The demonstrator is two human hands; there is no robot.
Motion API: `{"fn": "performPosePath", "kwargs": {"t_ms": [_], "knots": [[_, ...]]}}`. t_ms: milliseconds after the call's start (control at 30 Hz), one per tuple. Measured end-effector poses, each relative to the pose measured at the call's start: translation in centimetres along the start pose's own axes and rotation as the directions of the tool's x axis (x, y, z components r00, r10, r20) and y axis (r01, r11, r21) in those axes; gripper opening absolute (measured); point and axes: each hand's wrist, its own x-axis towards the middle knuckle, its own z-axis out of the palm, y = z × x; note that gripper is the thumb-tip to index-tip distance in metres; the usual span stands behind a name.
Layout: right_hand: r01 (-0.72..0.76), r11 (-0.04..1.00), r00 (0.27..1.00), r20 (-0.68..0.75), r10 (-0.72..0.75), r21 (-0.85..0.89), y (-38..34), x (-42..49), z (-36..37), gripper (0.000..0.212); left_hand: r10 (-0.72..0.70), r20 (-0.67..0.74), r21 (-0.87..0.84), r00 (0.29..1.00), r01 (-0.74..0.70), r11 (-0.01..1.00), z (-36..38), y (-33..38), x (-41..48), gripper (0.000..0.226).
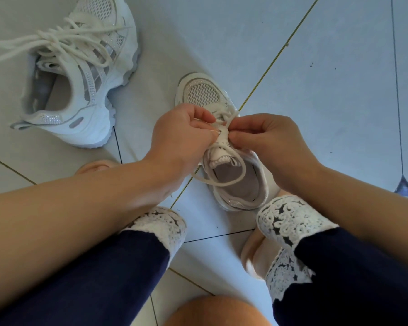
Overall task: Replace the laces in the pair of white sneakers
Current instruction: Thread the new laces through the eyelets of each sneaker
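A white mesh sneaker (204, 92) stands on the tiled floor between my feet, toe pointing away. My left hand (179, 130) and my right hand (266, 135) meet over its tongue, and each pinches the white lace (224, 183) at the eyelets. A loose loop of that lace hangs across the shoe's opening. My fingers hide the upper eyelets. The second white sneaker (80, 74) lies at the upper left with its lace (57, 43) threaded and the ends spread loose over the floor.
Pale floor tiles (316, 67) with dark grout lines surround the shoes. My legs in navy trousers with white lace cuffs (285, 220) fill the lower frame, and my bare feet rest either side of the near sneaker.
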Motion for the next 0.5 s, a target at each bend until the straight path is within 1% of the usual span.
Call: {"fn": "performPosePath", "kwargs": {"t_ms": [167, 267, 400, 500], "knots": [[-0.061, 0.990, 0.993, 0.109, 0.047, 0.125, -0.2, 0.5, -0.3, 0.020, 0.115, -0.020, 0.125, 0.993, -0.112, 0.986, 0.2, -0.1, 0.0, 0.021], [-0.075, 0.981, 0.989, 0.137, 0.051, 0.177, -0.2, 0.7, -0.4, 0.019, 0.154, -0.015, 0.152, 0.988, -0.150, 0.977, -0.1, -0.2, 0.1, 0.018], [-0.078, 0.976, 0.981, 0.188, 0.039, 0.205, -0.2, 1.0, -0.6, 0.018, 0.253, 0.024, 0.253, 0.967, -0.250, 0.934, -0.5, -0.5, 0.1, 0.017], [-0.081, 0.978, 0.977, 0.211, 0.040, 0.192, -0.1, 1.1, -0.7, 0.018, 0.273, 0.032, 0.268, 0.962, -0.271, 0.924, -0.6, -0.5, 0.0, 0.020]]}}
